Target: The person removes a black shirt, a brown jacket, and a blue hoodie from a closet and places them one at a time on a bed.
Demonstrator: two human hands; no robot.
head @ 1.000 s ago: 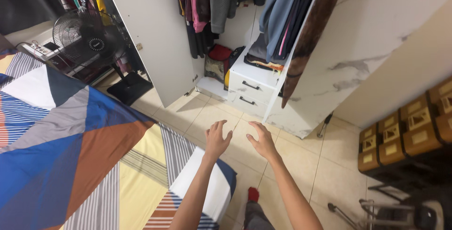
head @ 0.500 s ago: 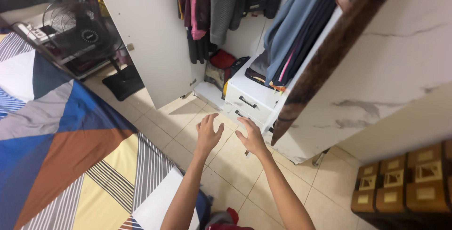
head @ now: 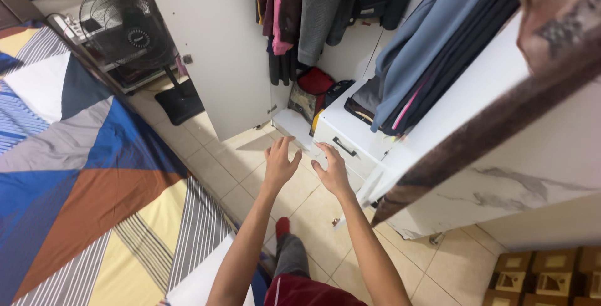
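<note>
Both hands are held out with fingers spread wide, and nothing is gripped. The left hand (head: 279, 163) and the right hand (head: 331, 172) are stretched toward the white drawers (head: 343, 151) at the bottom of the open closet, under the hanging clothes (head: 432, 49). The drawers look hard, smooth and probably heavy to slide. The best spot to be grabbed is the dark handle (head: 345, 147) on the front.

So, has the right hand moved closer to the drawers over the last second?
Yes. The right hand has moved toward the white drawers and is now just short of the upper drawer front.
</note>
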